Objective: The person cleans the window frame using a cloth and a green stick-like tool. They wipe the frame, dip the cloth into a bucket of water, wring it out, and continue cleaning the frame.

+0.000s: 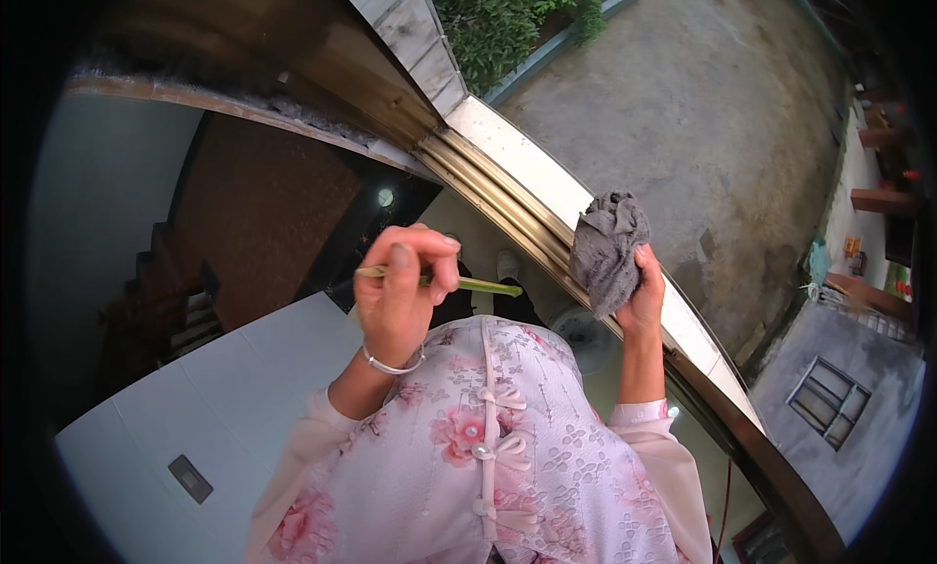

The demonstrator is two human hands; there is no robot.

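My left hand grips a thin green stick, perhaps a plant stem, its pale end poking out past the thumb side. The green end points right, above my shoes. In my right hand is a bunched grey cloth, held up over the window sill. Beneath and left of the cloth run the metal tracks of a sliding window. A white tiled outer ledge borders the tracks. Both hands are apart from the frame.
A bucket stands on the floor below the sill, partly hidden by my shirt. A brown-framed window panel fills the upper left. Outside lie a concrete yard and a planting bed with shrubs. A wall switch is at lower left.
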